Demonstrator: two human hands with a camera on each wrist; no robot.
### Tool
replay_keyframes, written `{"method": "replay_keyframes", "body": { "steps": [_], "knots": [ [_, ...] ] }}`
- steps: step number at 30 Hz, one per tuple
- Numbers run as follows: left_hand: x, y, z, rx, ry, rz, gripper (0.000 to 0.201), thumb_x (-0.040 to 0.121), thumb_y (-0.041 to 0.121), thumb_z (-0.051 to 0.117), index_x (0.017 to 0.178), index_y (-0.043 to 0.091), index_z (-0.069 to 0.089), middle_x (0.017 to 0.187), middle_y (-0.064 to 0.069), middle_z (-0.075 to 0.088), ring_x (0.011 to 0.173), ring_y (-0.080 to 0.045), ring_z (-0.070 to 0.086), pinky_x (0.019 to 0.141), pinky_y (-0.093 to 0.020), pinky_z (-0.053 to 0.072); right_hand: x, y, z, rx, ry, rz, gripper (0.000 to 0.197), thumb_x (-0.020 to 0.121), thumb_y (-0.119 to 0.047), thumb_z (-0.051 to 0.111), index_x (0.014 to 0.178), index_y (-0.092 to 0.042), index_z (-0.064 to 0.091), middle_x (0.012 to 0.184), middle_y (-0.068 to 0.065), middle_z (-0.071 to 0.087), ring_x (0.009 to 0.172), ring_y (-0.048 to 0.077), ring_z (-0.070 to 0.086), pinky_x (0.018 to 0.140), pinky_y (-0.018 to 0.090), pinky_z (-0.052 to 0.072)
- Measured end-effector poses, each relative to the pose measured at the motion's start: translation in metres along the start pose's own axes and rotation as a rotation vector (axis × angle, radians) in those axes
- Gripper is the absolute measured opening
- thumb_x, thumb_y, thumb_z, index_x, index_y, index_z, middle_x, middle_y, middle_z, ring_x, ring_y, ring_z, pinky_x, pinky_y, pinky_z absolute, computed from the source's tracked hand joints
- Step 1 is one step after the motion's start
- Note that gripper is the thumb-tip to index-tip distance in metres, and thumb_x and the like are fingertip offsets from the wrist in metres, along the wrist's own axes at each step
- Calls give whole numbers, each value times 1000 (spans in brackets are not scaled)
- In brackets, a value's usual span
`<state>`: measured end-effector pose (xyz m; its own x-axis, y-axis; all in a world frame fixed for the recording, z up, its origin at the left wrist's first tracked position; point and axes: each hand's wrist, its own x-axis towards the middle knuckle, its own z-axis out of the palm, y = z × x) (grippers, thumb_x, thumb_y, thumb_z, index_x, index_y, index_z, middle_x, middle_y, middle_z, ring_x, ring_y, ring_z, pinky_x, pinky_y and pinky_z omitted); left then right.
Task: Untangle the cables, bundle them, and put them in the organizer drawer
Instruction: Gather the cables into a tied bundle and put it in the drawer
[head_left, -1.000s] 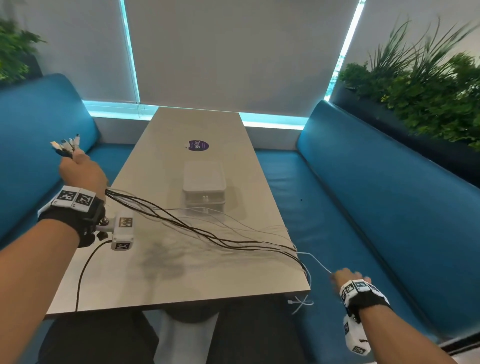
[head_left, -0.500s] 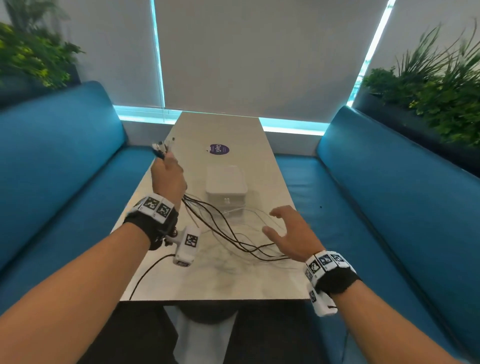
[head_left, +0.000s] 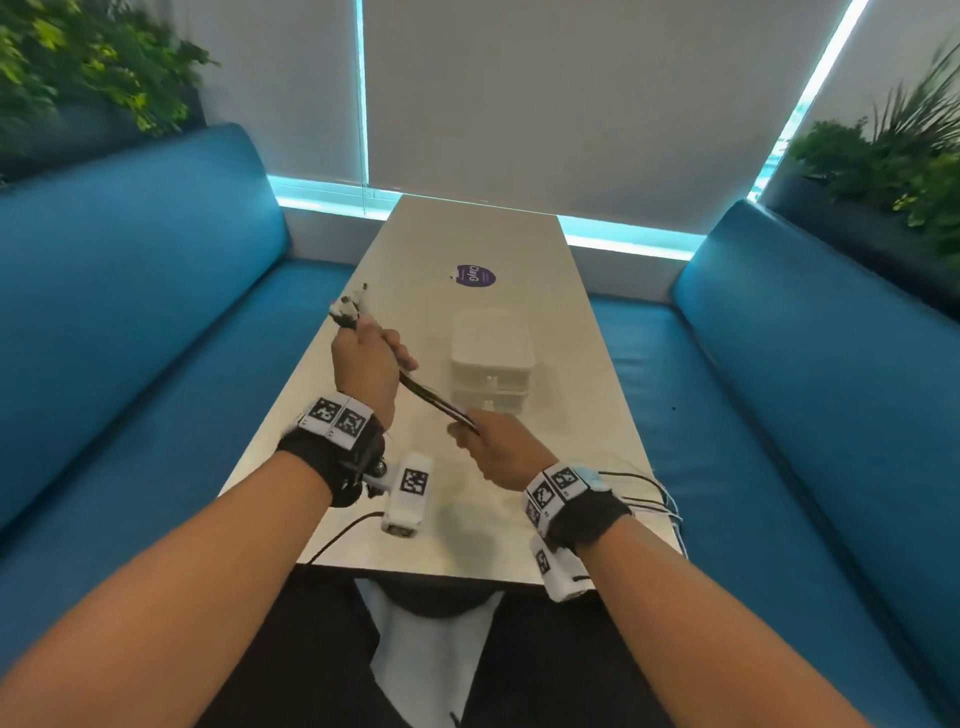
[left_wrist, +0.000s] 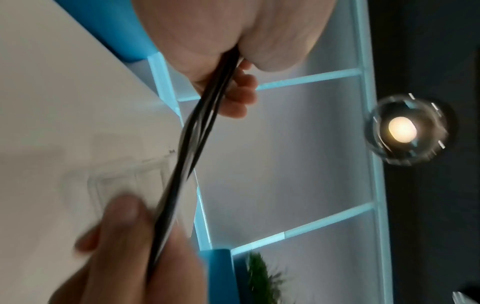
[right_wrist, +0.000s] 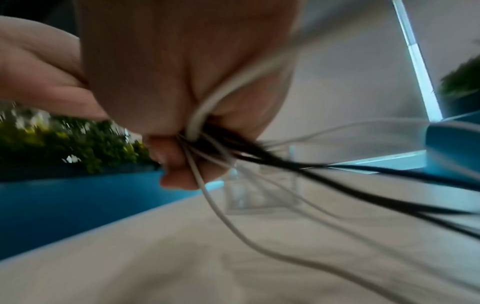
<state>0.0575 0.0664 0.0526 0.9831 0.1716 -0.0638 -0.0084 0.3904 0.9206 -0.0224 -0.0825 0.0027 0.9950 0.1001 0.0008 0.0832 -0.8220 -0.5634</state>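
Note:
A bundle of black and white cables (head_left: 434, 401) runs taut between my two hands above the table. My left hand (head_left: 368, 364) grips the bundle near its plug ends (head_left: 349, 310), which stick out past the fist. My right hand (head_left: 496, 446) grips the same bundle lower down; the loose tails (head_left: 647, 491) trail behind the right wrist toward the table's right edge. In the left wrist view the dark cables (left_wrist: 197, 131) leave my left fist and pass between the right hand's fingers (left_wrist: 122, 230). The right wrist view shows cables (right_wrist: 233, 152) fanning out from the fist. The white organizer drawer unit (head_left: 491, 358) stands mid-table, shut.
The beige table (head_left: 467, 540) carries a purple sticker (head_left: 475, 275) at its far end. Blue bench seats (head_left: 810, 395) flank both sides, with plants (head_left: 904, 166) behind them. A black cord (head_left: 337, 535) hangs from the left wrist camera over the near edge.
My right hand rose from beside the table's near right corner, opened over the cables, and now grips them. The left hand came in from the left to above the table; the cables are gathered taut.

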Motion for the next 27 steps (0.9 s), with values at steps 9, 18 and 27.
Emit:
{"method": "replay_keyframes", "body": {
  "steps": [9, 18, 27],
  "knots": [
    [17, -31, -26, 145, -6, -225, 27, 104, 18, 40, 77, 15, 44, 61, 1, 34, 40, -12, 27, 44, -18, 22, -28, 39, -8, 86, -165, 87, 38, 99, -49, 46, 87, -16, 62, 81, 7, 64, 54, 12, 57, 52, 25, 50],
    [8, -47, -49, 589, -328, -170, 37, 103, 29, 42, 68, 18, 38, 51, 4, 33, 45, -18, 26, 50, -28, 21, -18, 35, -14, 338, -246, 161, 37, 98, -39, 53, 83, -7, 66, 66, 1, 48, 56, 17, 44, 52, 25, 40],
    [-19, -51, -37, 544, -584, -290, 37, 106, 23, 43, 69, 19, 41, 55, 3, 27, 39, -8, 20, 40, -17, 17, 5, 16, -28, 93, -13, -38, 30, 103, -36, 45, 80, -23, 58, 79, -1, 58, 63, 9, 49, 61, 25, 37]
  ]
}}
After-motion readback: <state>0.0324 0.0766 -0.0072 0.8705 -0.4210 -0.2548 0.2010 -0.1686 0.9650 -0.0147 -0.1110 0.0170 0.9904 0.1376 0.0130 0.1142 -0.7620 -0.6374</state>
